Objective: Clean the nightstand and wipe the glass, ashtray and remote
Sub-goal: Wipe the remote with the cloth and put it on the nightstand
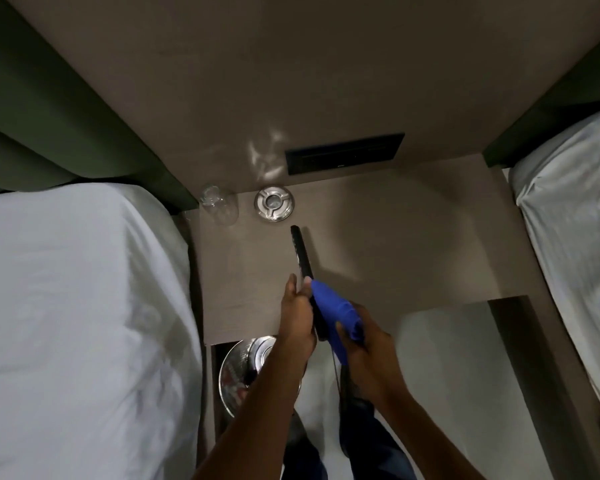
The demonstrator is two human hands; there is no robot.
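A long black remote (302, 252) is held edge-up above the brown nightstand (395, 237), its far end pointing toward the wall. My left hand (297, 317) grips its near part from the left. My right hand (368, 344) presses a blue cloth (336, 311) against the remote's right side. A clear glass (220, 206) stands upside down at the nightstand's back left corner. Just right of it sits a round metal ashtray (274, 203).
White-sheeted beds flank the nightstand, one on the left (77, 306) and one on the right (575, 244). A black socket panel (343, 153) is set in the wall behind. A steel bin with a lid (248, 367) stands on the floor below the nightstand's front edge.
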